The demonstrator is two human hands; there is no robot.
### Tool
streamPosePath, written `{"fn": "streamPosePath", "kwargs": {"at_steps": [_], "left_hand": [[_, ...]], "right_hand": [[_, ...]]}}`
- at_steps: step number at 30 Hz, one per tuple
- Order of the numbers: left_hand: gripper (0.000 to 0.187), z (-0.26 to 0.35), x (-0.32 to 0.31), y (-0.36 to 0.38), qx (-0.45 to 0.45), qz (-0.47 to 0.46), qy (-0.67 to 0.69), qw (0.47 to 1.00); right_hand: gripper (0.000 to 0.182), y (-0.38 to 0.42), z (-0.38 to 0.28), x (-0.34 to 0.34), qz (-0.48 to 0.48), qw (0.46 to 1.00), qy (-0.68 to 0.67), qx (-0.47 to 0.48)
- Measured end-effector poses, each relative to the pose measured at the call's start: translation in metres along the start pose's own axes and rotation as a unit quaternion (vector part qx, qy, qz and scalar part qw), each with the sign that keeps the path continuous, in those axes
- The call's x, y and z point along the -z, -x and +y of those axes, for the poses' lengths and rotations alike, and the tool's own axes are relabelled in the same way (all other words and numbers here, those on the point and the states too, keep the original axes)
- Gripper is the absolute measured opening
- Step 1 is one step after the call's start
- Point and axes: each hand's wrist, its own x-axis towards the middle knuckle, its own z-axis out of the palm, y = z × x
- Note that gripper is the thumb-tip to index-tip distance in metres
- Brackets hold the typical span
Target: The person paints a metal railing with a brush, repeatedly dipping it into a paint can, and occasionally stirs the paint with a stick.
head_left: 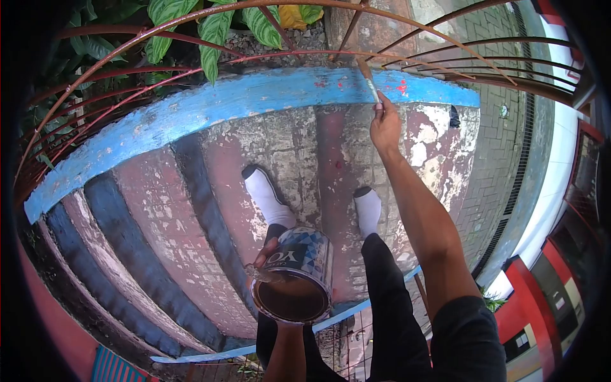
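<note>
My right hand point(386, 127) is closed on the handle of a paintbrush point(369, 81), its bristles up against the lower part of the rusty railing point(331, 53), just beyond the blue ledge point(254, 93). Close to my body, my left hand point(266, 253) holds a paint can point(305, 261) with a blue and white diamond pattern. The can is tilted toward me, and dark brown paint shows inside. Red spots mark the blue ledge near the brush.
My feet in white socks stand on worn pink and grey steps point(229, 153) with dark edges. Green leaves point(210, 41) hang over the railing at the upper left. A paved walkway point(496, 140) and a drain grate run along the right.
</note>
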Motion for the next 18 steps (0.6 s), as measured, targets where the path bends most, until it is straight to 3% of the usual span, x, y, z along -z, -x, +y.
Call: {"fn": "streamPosePath", "kwargs": {"at_steps": [4, 9, 10, 11, 13, 15, 17, 18], "left_hand": [[0.132, -0.001, 0.000, -0.003, -0.002, -0.002, 0.000, 1.000], [0.132, 0.001, 0.002, -0.005, -0.001, -0.002, 0.003, 1.000], [0.132, 0.001, 0.002, -0.006, -0.001, -0.003, 0.002, 1.000], [0.132, 0.001, 0.002, -0.006, 0.001, -0.003, 0.002, 1.000], [0.133, 0.002, 0.003, -0.007, 0.003, -0.001, 0.004, 1.000], [0.133, 0.002, 0.004, -0.007, 0.005, -0.003, 0.002, 1.000], [0.133, 0.003, 0.006, -0.008, 0.012, -0.008, -0.007, 1.000], [0.133, 0.004, 0.007, -0.006, 0.018, -0.015, -0.018, 1.000]], "right_hand": [[0.033, 0.002, -0.003, -0.003, -0.032, 0.994, -0.074, -0.068], [0.030, 0.024, -0.051, 0.043, -0.026, 0.999, 0.000, -0.044], [0.030, 0.024, -0.070, 0.063, -0.084, 0.993, 0.025, -0.082], [0.030, 0.021, -0.066, 0.065, -0.085, 0.993, 0.026, -0.080], [0.033, 0.013, -0.049, 0.069, 0.034, 0.984, 0.094, 0.144], [0.033, 0.003, -0.068, 0.088, 0.005, 0.987, 0.098, 0.127], [0.034, -0.009, -0.087, 0.100, -0.011, 0.969, 0.168, 0.182], [0.037, -0.015, -0.098, 0.103, -0.045, 0.974, 0.161, 0.152]]}}
